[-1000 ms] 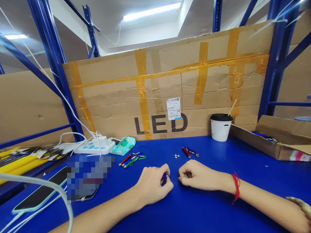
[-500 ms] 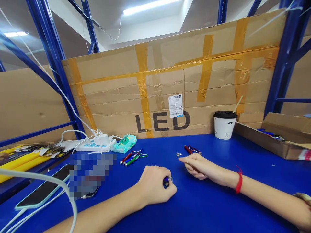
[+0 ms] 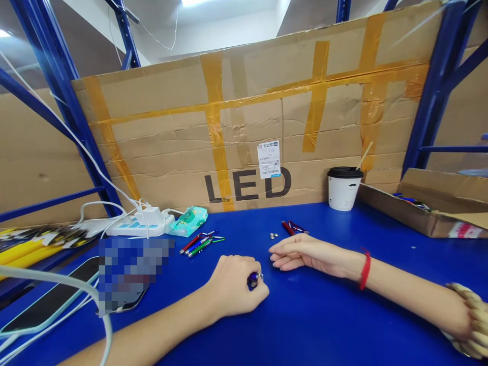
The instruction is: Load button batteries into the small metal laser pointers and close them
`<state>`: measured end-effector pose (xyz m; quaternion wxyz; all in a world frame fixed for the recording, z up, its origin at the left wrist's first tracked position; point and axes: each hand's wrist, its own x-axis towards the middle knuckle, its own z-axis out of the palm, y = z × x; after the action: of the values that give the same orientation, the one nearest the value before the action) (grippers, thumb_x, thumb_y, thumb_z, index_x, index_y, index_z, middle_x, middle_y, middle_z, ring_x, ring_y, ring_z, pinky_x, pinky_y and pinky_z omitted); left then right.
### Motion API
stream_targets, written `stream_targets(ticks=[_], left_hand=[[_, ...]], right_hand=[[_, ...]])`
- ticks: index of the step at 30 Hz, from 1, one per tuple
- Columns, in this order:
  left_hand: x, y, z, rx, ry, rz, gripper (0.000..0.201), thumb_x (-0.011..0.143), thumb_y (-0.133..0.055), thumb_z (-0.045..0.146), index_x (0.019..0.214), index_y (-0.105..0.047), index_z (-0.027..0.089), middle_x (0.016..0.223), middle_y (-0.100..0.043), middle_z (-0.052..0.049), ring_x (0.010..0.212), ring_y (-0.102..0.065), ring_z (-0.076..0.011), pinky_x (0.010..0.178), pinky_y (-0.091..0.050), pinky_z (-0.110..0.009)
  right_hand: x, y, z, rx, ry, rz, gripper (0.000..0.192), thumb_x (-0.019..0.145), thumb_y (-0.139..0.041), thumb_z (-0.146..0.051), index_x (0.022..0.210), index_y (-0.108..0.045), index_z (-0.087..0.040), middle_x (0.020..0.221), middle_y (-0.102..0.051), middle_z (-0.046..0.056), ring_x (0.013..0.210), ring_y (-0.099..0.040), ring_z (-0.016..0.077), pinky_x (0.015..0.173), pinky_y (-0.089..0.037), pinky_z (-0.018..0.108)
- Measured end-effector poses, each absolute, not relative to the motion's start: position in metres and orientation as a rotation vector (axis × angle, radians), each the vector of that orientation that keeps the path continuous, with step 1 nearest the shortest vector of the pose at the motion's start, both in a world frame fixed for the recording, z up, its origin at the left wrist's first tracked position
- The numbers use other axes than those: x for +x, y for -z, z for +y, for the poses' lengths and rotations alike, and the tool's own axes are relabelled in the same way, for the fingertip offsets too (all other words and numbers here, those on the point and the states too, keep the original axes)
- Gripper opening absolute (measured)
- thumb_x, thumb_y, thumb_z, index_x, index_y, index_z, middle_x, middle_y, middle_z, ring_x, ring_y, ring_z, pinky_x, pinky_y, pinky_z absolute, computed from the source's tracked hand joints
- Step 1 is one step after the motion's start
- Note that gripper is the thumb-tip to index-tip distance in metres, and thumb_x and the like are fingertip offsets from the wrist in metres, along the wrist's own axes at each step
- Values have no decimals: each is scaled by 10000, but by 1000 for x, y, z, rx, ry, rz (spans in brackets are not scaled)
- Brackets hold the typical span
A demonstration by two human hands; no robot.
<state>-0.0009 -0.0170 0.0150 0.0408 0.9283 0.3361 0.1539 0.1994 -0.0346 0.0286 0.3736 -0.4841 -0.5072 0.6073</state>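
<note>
My left hand (image 3: 233,285) is closed around a small purple keychain flashlight (image 3: 252,278); only one end and a bit of metal ring show between thumb and forefinger. To its right, my right hand (image 3: 303,251) hovers low over the blue table, fingers stretched out and nothing visible in them. Just past its fingertips lie several tiny silver button cells (image 3: 273,236). Behind that hand rest a red keychain flashlight (image 3: 287,227) and a dark clip (image 3: 297,227). Red, blue and green keychain flashlights (image 3: 200,246) with clips lie together beyond my left hand.
A lidded paper cup (image 3: 343,190) and an open cardboard box (image 3: 404,216) stand at the back right. On the left are a tissue pack (image 3: 190,220), a power strip (image 3: 129,224), a phone (image 3: 53,297) and white cables. A cardboard wall (image 3: 171,152) closes off the back.
My right hand's fingers have straightened from a curled, pointing shape. The left hand keeps its grip on the purple flashlight. The whole view has shifted slightly.
</note>
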Motion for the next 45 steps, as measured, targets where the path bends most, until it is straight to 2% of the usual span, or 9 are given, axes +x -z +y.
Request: stream_targets(ticks=[4,13,19,34,40,45], left_hand=[[-1,-15,-17,2846,-464,1036,134,679,-448,223,581,-522,170,641,-588,9,564,-494,-122,506,-231,-218],[-1,-11,-15,2877,-512,1012,150,689,-437,227,567,-499,167,606,-563,20,531,-468,-107,495,-212,-217],[-2,-12,-17,2878,-505,1004,151,684,-437,228,558,-493,165,601,-559,18,525,-461,-107,491,-207,-218],[-1,-10,-16,2884,-548,1018,146,682,-438,247,583,-519,177,622,-589,24,544,-495,-116,482,-205,-213],[0,-11,-17,2799,-611,1054,130,683,-447,258,611,-530,190,566,-568,30,527,-490,-117,487,-215,-210],[1,-8,-16,2708,-775,1098,109,695,-460,275,660,-531,200,522,-517,38,518,-482,-118,497,-233,-209]], right_hand=[[201,-27,-34,-1229,-1565,-1330,283,694,-697,-225,925,-658,-67,895,-673,116,800,-657,171,836,-522,287],[202,-26,-33,-1206,-1620,-1354,362,605,-760,-192,928,-657,-64,875,-679,106,802,-656,164,745,-546,215],[201,-25,-32,-1227,-1560,-1402,253,665,-721,-289,785,-669,-72,804,-676,83,736,-656,137,675,-545,189],[196,-28,-37,-1327,-1497,-1512,317,618,-734,-370,710,-639,-81,695,-652,67,657,-636,120,647,-530,190],[194,-30,-39,-1310,-1480,-1550,312,619,-735,-371,715,-599,-107,740,-610,28,661,-615,98,635,-525,173],[191,-30,-41,-1346,-1454,-1556,322,652,-709,-391,783,-591,-122,824,-597,36,648,-587,75,619,-519,160]])
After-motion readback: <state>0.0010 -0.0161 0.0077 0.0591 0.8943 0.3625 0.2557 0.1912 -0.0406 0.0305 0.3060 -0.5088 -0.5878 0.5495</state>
